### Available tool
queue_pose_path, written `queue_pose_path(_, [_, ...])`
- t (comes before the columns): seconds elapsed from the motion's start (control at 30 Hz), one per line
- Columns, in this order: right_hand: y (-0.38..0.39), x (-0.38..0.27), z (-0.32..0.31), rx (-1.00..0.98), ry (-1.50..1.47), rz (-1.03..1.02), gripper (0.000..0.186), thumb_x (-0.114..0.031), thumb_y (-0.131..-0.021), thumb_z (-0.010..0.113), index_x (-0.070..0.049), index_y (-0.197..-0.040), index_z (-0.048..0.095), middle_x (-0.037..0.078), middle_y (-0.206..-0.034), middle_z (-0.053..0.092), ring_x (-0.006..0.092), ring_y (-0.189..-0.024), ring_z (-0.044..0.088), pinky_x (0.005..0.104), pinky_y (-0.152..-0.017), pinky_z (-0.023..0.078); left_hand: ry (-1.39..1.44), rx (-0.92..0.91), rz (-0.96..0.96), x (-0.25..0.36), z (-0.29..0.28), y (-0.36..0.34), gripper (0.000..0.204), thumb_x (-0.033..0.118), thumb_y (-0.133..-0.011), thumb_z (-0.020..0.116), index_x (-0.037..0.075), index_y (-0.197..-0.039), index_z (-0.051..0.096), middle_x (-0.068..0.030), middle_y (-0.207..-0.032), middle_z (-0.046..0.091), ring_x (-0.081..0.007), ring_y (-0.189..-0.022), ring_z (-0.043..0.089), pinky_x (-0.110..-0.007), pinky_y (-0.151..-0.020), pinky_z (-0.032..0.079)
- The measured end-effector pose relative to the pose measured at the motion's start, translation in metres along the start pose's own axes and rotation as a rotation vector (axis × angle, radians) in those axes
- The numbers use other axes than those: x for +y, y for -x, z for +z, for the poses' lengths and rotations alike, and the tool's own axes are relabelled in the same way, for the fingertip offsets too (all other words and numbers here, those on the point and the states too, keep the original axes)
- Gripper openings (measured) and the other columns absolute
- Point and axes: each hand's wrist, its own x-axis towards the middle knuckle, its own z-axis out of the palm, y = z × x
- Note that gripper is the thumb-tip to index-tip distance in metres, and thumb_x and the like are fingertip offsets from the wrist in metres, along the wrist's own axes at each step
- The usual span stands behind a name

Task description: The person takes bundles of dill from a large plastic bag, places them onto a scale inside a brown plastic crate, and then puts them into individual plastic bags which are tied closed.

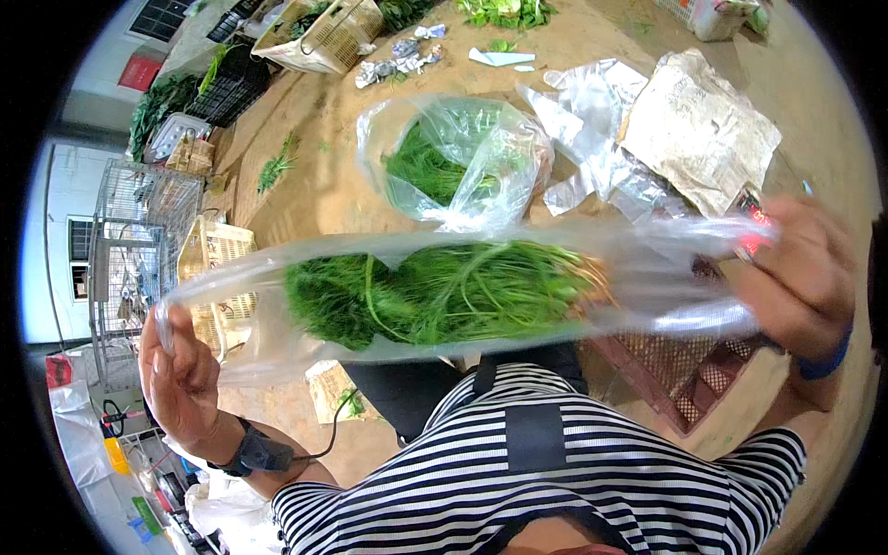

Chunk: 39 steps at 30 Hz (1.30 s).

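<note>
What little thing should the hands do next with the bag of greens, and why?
Maybe fold the clear bag in around the feathery greens: they lie near its middle, bare plastic shows on both sides, and the left hand and right hand hold its ends far apart.

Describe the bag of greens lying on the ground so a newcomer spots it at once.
On the brown ground, find the big whitish sack at the upper right. Left of it, past crumpled clear plastic, lies a rounded clear bag with feathery greens inside. Unlike the long bag stretched between the left hand and the right hand, it is held by neither.
</note>
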Motion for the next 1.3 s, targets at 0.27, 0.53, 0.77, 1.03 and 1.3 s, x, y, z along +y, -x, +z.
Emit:
queue_pose_path(0.27, [-0.023, -0.046, 0.014, -0.338, -0.781, 0.456, 0.045, -0.05, -0.07, 0.062, -0.009, -0.084, 0.048, 0.015, -0.052, 0.051, 0.0338, -0.051, 0.056, 0.0419, -0.043, 0.042, 0.484, -0.33, -0.091, -0.06, 0.025, 0.013, 0.05, 0.026, -0.084, 0.053, -0.002, -0.121, 0.034, -0.0231, -0.083, 0.056, -0.0232, -0.044, 0.053, -0.025, -0.034, 0.042])
queue_pose_path(0.53, [-0.01, -0.047, 0.007, -0.352, -0.47, 0.508, 0.049, -0.042, -0.067, 0.066, -0.002, -0.088, 0.047, 0.014, -0.061, 0.055, 0.035, -0.062, 0.057, 0.0409, -0.054, 0.044, -0.006, -0.966, -0.401, -0.129, 0.092, -0.035, 0.043, 0.031, -0.087, 0.046, 0.007, -0.122, 0.04, -0.0178, -0.103, 0.053, -0.0256, -0.047, 0.055, -0.032, -0.036, 0.046])
queue_pose_path(0.77, [-0.026, -0.086, 0.069, 0.215, -1.283, 0.703, 0.02, -0.013, -0.072, 0.057, -0.005, -0.089, 0.049, 0.011, -0.073, 0.057, 0.027, -0.066, 0.057, 0.0362, -0.055, 0.043, -0.076, -1.134, -0.494, -0.136, 0.135, -0.018, 0.051, 0.033, -0.081, 0.054, 0.008, -0.124, 0.04, -0.0122, -0.099, 0.054, -0.0216, -0.053, 0.054, -0.029, -0.043, 0.046])
queue_pose_path(1.03, [-0.034, -0.107, 0.089, 0.344, -0.813, 0.261, 0.032, -0.016, -0.078, 0.05, -0.006, -0.108, 0.047, 0.017, -0.083, 0.059, 0.0323, -0.075, 0.058, 0.0368, -0.065, 0.046, -0.102, -1.255, -0.535, -0.14, 0.135, -0.009, 0.061, 0.035, -0.075, 0.063, 0.009, -0.125, 0.04, -0.0058, -0.094, 0.055, -0.017, -0.06, 0.053, -0.026, -0.051, 0.045])
queue_pose_path(1.3, [-0.031, -0.089, 0.086, -0.367, -1.135, 0.337, 0.05, -0.018, -0.083, 0.048, -0.01, -0.129, 0.031, 0.016, -0.079, 0.06, 0.0335, -0.071, 0.058, 0.0385, -0.06, 0.044, -0.125, -1.414, -0.579, -0.122, 0.141, 0.003, 0.071, 0.037, -0.068, 0.072, 0.01, -0.126, 0.041, 0.0006, -0.089, 0.056, -0.0124, -0.067, 0.052, -0.023, -0.059, 0.045])
